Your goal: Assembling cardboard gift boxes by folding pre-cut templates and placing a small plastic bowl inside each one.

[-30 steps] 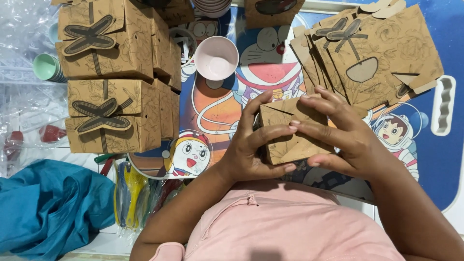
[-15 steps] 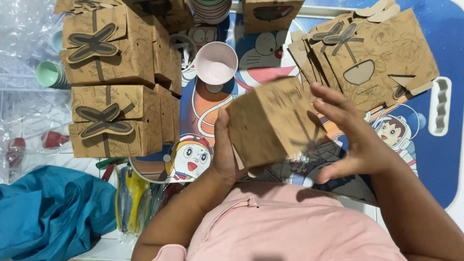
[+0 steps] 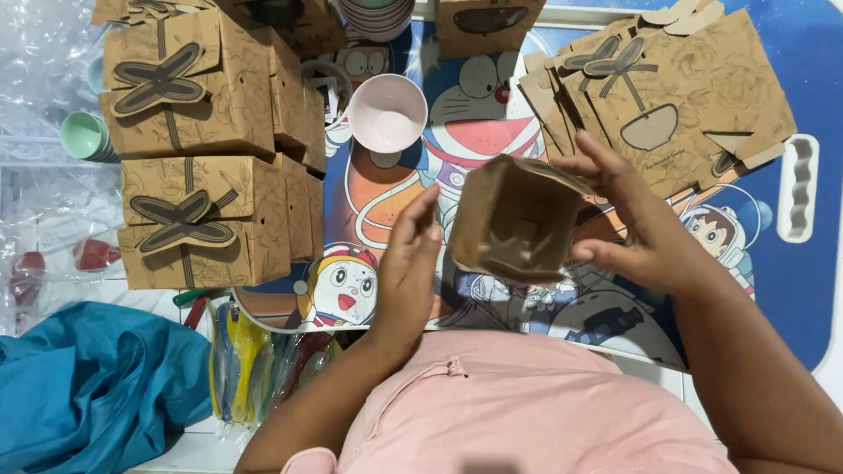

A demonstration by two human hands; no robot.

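One open box [image 3: 518,219] held mid-scene above the counter [image 3: 817,105], mouth toward camera; two shut boxes [image 3: 189,83] far left; one pink bowl [image 3: 387,112]; flat blanks [image 3: 685,96] stacked far right; right hand [image 3: 645,233] fingers spread, gripping box's right side; left hand [image 3: 408,263] upright, fingers together, beside its left wall, contact unclear.

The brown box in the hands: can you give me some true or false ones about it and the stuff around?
1. The right hand holds the open brown box. True.
2. The left hand squeezes the pink bowl. False: it is beside the box; the bowl sits apart on the cartoon mat.
3. Finished boxes with bow shapes are stacked at the left. True.
4. The flat box cut-outs lie on the blue cloth. False: they lie on the mat, upper right.
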